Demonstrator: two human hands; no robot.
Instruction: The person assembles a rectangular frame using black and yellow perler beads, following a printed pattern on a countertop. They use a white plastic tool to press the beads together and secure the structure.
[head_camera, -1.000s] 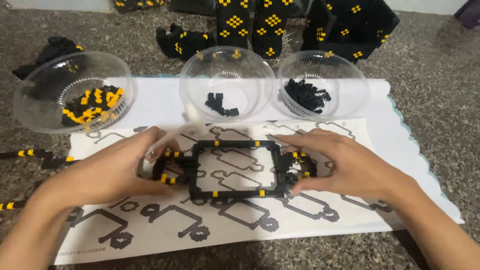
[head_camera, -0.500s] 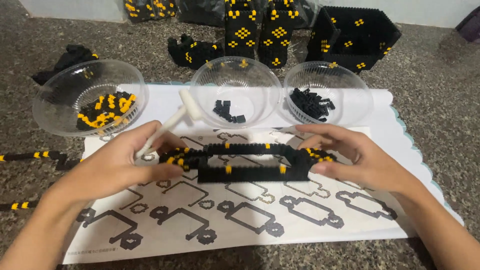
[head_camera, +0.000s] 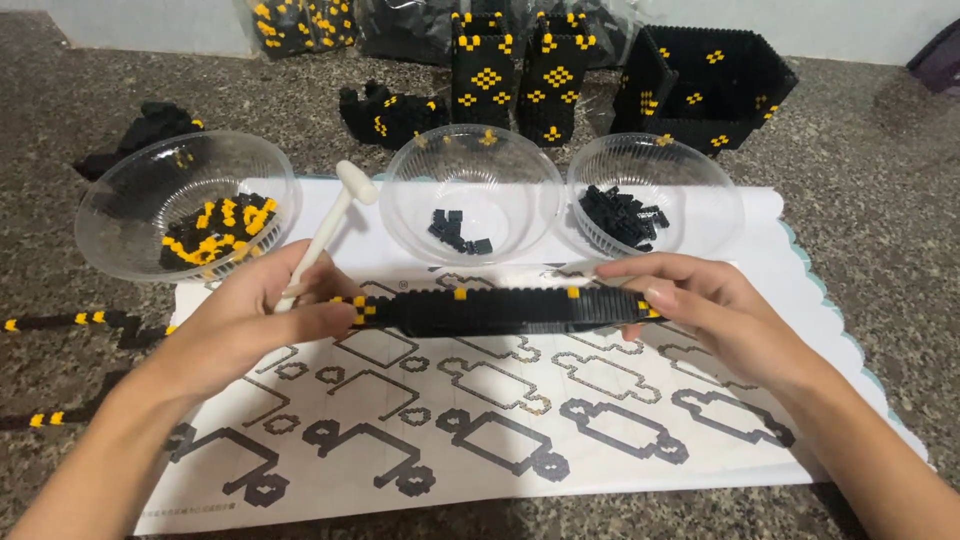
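A flat black brick frame with yellow studs (head_camera: 500, 308) is held edge-on above the white printed sheet (head_camera: 480, 440). My left hand (head_camera: 255, 325) grips its left end and also holds a small white mallet (head_camera: 325, 230) that sticks up toward the bowls. My right hand (head_camera: 700, 305) grips the frame's right end, fingers pinched over the top edge.
Three clear plastic bowls stand behind the sheet: left one (head_camera: 120, 215) with black and yellow bricks, middle one (head_camera: 470, 170) and right one (head_camera: 700, 190) with black bricks. Built black-and-yellow brick walls (head_camera: 520, 75) and an open box (head_camera: 710, 90) stand at the back. Thin brick strips (head_camera: 70, 322) lie left.
Both hands have lifted the frame off the sheet and tipped it from lying flat to edge-on. The view has tilted up a little.
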